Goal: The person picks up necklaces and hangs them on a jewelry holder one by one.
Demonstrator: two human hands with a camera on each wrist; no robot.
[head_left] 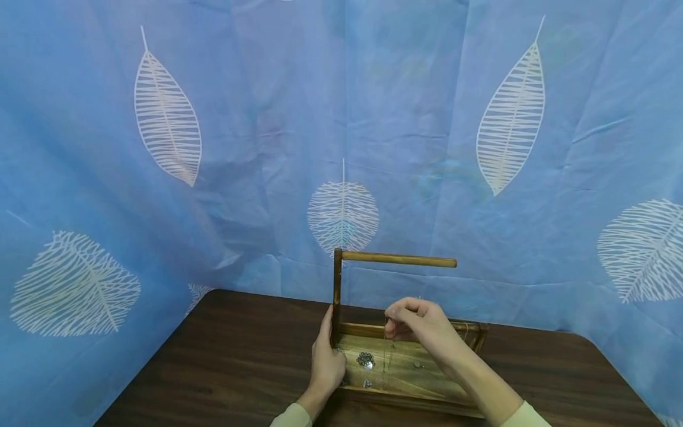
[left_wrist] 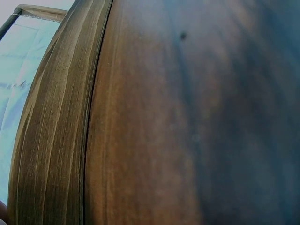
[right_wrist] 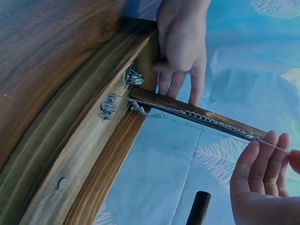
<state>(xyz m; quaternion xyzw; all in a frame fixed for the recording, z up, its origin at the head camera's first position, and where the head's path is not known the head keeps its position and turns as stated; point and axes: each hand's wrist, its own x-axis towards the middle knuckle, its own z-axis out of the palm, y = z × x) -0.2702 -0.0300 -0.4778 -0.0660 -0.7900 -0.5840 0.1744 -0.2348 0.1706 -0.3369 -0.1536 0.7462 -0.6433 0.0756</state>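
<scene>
My right hand [head_left: 418,326] is raised over the tray of a wooden jewelry stand [head_left: 427,382], pinching a thin silver chain necklace [right_wrist: 206,117] between thumb and fingertips. The chain hangs down into the tray, and in the right wrist view it runs from the fingertips back to the tray floor beside the post [right_wrist: 164,102]. At the tray's left end, my left hand [head_left: 326,365] holds the stand near the foot of the post. A bunched chain with a shiny pendant [head_left: 368,363] lies on the tray floor, with another small silver piece [head_left: 367,384] nearer the front wall.
A horizontal bar [head_left: 400,260] extends right from the top of the post, above the right hand. Toward the tray's right lies a small pendant [head_left: 418,365] on a thin chain. The stand rests on a dark wooden table [head_left: 240,350], with a blue leaf-patterned cloth [head_left: 256,148] behind.
</scene>
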